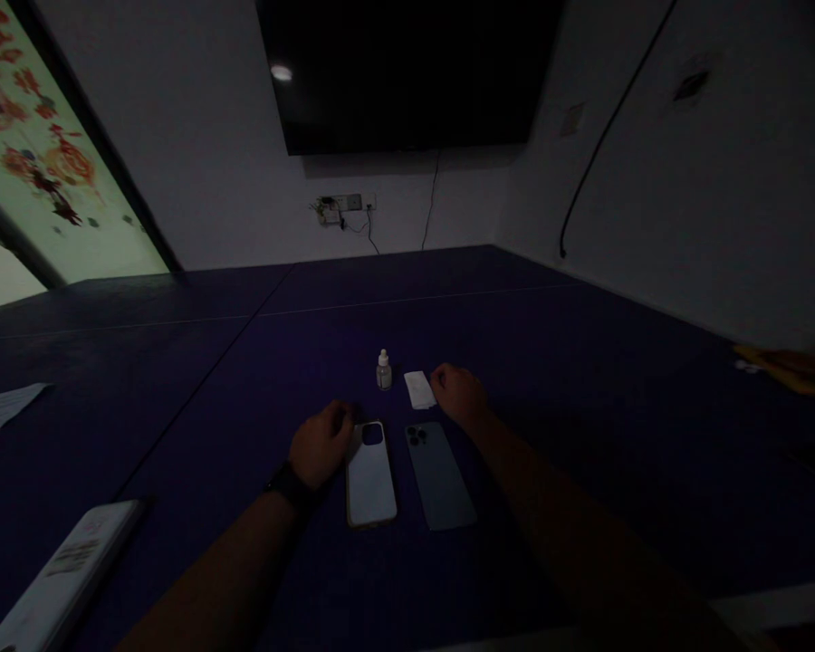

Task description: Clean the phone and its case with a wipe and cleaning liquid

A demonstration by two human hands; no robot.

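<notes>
Presently, I have both hands down on the dark blue counter [584,380] in dim light. My left hand [322,444] is loosely curled, with its fingers at the top left corner of the pale phone case with a tan rim and a camera cut-out [370,475]; I cannot tell whether it pinches that corner or only rests against it. My right hand [458,391] is curled, knuckles up, with its fingertips on the right edge of the small white folded wipe [419,389]; a firm grip is not visible.

The case lies flat, just left of the grey-blue smartphone lying face down, camera cluster at its far end [440,475]. The two are parallel and close, but apart. The small clear dropper bottle with a white cap [384,370] stands upright just left of the wipe, beyond the case.

In my judgement, good handling here means steadying the case by its rim only and lifting the wipe by one edge, well clear of the bottle, since a sideways sweep could tip it.

A white paper sheet [4,409] lies far left, and a white printed booklet [68,570] lies near left.
</notes>
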